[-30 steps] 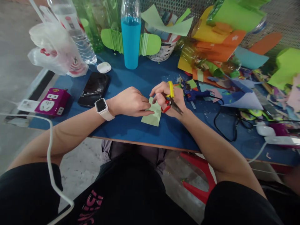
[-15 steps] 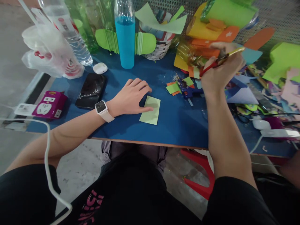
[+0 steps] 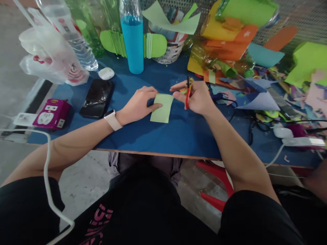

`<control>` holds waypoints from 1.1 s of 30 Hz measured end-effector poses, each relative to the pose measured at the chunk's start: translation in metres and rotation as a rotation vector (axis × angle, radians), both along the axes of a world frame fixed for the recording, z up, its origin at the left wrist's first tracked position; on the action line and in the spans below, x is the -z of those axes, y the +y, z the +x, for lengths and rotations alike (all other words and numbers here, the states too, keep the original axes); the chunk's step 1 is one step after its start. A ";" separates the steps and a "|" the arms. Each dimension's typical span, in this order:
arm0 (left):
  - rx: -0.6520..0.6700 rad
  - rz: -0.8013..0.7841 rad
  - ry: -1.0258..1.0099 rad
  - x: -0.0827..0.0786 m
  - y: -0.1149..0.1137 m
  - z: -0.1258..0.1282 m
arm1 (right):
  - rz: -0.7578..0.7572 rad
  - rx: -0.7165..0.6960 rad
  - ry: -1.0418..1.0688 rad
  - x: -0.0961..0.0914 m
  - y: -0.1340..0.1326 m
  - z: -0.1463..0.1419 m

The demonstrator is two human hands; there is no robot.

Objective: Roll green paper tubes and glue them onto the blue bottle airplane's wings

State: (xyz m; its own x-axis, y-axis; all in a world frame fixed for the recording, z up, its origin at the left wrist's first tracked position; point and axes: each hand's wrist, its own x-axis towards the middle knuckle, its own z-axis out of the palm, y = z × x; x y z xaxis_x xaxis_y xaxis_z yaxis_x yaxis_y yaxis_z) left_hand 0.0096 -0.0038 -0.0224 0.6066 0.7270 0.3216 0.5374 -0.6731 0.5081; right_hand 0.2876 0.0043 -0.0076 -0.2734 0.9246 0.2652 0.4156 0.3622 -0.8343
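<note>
A pale green paper rectangle (image 3: 161, 108) is lifted slightly over the blue tabletop (image 3: 166, 136). My left hand (image 3: 139, 103), with a white watch at the wrist, pinches the paper's left edge. My right hand (image 3: 198, 97) is just right of the paper and grips small scissors (image 3: 188, 92) with red and yellow handles, blades pointing up. Its fingertips reach toward the paper's top right corner.
A black phone (image 3: 97, 97), a white earbud case (image 3: 106, 73) and a magenta power strip (image 3: 50, 113) lie at the left. A blue bottle (image 3: 132, 39), clear bottles and a plastic bag stand at the back. Coloured paper scraps, a glue gun and cables crowd the right.
My right hand came back down from the scrap pile at the upper right to beside the paper, scissors still in it. My left hand went from pressing the paper flat to pinching and lifting it.
</note>
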 end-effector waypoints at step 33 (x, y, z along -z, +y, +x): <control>-0.070 -0.414 -0.783 -0.013 -0.017 0.017 | -0.186 0.212 0.510 -0.004 -0.041 -0.056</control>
